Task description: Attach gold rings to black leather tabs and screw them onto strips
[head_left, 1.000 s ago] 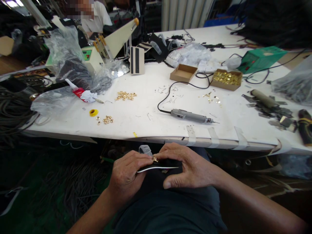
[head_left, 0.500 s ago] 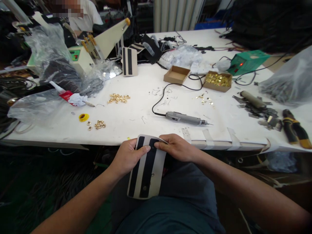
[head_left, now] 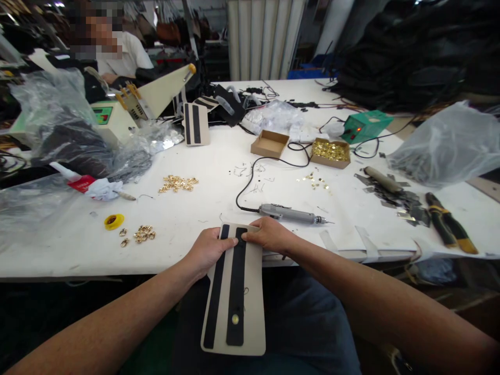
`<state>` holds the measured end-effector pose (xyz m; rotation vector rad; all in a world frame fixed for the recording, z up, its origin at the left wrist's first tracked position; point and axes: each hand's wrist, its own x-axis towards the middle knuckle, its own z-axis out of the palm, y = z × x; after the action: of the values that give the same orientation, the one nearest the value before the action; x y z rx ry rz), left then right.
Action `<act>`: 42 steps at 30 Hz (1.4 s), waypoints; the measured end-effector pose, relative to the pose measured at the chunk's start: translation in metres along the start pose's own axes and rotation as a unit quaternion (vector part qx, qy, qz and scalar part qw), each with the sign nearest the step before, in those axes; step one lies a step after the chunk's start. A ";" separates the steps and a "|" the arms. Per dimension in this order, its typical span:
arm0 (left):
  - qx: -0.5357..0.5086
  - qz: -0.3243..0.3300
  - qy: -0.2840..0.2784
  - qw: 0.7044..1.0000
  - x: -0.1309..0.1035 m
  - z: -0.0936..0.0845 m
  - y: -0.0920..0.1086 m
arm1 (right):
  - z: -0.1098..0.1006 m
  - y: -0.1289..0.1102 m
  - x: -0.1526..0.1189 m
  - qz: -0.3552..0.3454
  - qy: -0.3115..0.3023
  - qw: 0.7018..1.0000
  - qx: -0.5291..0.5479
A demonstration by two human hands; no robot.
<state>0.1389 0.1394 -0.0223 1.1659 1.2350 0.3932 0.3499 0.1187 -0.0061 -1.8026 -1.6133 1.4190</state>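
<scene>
Both hands hold a beige panel with two black strips point(head_left: 253, 291) by its far end, at the table's front edge. My left hand point(head_left: 209, 250) grips the left side, thumb on top pressing near the inner strip. On the right side, my right hand point(head_left: 269, 235) pinches the panel, its thumb on the same strip. The fingers underneath are hidden. A round brass-coloured stud point(head_left: 235, 319) shows low on the inner strip. Beyond the hands lies a grey electric screwdriver point(head_left: 291, 213) with its cord, apart from them.
Gold metal fittings point(head_left: 177, 184) lie in piles at left, near a yellow tape roll point(head_left: 114, 222). Behind stand an open cardboard box point(head_left: 269, 144), a box of gold pieces point(head_left: 330, 151) and a green power unit point(head_left: 367, 126). Pliers point(head_left: 449, 224) lie right. A person point(head_left: 130, 57) sits across.
The view has tilted up, so the table sits lower in the picture. The panel has turned flatter towards me, and its stud shows brighter. Both hands keep their hold.
</scene>
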 end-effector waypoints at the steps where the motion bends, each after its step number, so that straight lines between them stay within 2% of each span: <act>1: 0.005 -0.002 -0.008 1.000 0.003 -0.002 -0.001 | 0.000 -0.003 0.001 -0.001 0.001 1.000 -0.015; 5: 0.052 0.000 -0.034 0.998 0.013 -0.009 0.000 | 0.001 -0.012 0.002 -0.002 -0.007 0.995 -0.099; 8: 0.123 0.026 -0.031 0.992 0.017 -0.013 0.005 | 0.006 -0.015 0.003 0.008 0.008 0.986 -0.168; 10: 0.171 0.054 -0.013 0.984 0.016 -0.014 0.008 | 0.010 -0.015 0.004 0.012 0.026 0.979 -0.201; 12: 0.227 0.103 0.037 0.968 0.011 -0.013 0.006 | 0.013 -0.014 0.005 0.014 0.036 0.976 -0.213; 14: 0.293 0.197 0.110 0.929 0.006 -0.012 -0.001 | 0.015 -0.014 0.005 0.016 0.039 0.978 -0.206; 16: 0.348 0.321 0.152 0.868 0.003 -0.010 -0.011 | 0.016 -0.013 0.004 0.018 0.041 0.980 -0.193; 17: 0.361 0.376 0.149 0.840 0.003 -0.008 -0.016 | 0.016 -0.013 0.004 0.019 0.043 0.981 -0.187; 19: 0.359 0.439 0.115 0.816 0.005 -0.006 -0.025 | 0.016 -0.012 0.002 0.021 0.048 0.983 -0.178; 22: 0.336 0.442 0.090 0.827 0.011 -0.002 -0.030 | 0.016 -0.012 -0.001 0.025 0.057 0.983 -0.171; 25: 0.318 0.432 0.099 0.838 0.018 -0.001 -0.033 | 0.014 -0.009 -0.002 0.029 0.069 0.983 -0.168; 29: 0.319 0.426 0.110 0.840 0.027 0.000 -0.039 | 0.015 -0.001 0.001 0.022 0.105 0.981 -0.160; 32: 0.340 0.406 0.103 0.842 0.032 0.000 -0.045 | 0.018 0.007 0.001 0.004 0.133 0.980 -0.148; 34: 0.351 0.399 0.101 0.841 0.034 0.000 -0.048 | 0.015 0.012 -0.003 -0.033 0.154 0.976 -0.152; 36: 0.356 0.395 0.105 0.840 0.036 -0.001 -0.050 | 0.002 0.022 -0.011 -0.082 0.197 0.964 -0.156; 38: 0.363 0.392 0.109 0.839 0.036 0.000 -0.050 | -0.024 0.040 -0.020 -0.110 0.260 0.947 -0.156; 40: 0.373 0.388 0.110 0.836 0.036 0.000 -0.050 | -0.061 0.065 -0.030 -0.087 0.326 0.927 -0.161; 42: 0.381 0.387 0.111 0.833 0.036 0.001 -0.049 | -0.103 0.095 -0.039 -0.020 0.387 0.906 -0.170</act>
<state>0.1363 0.1463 -0.0823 2.3909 1.0841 0.6747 0.4923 0.0920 -0.0173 -2.1099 -1.4706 0.2873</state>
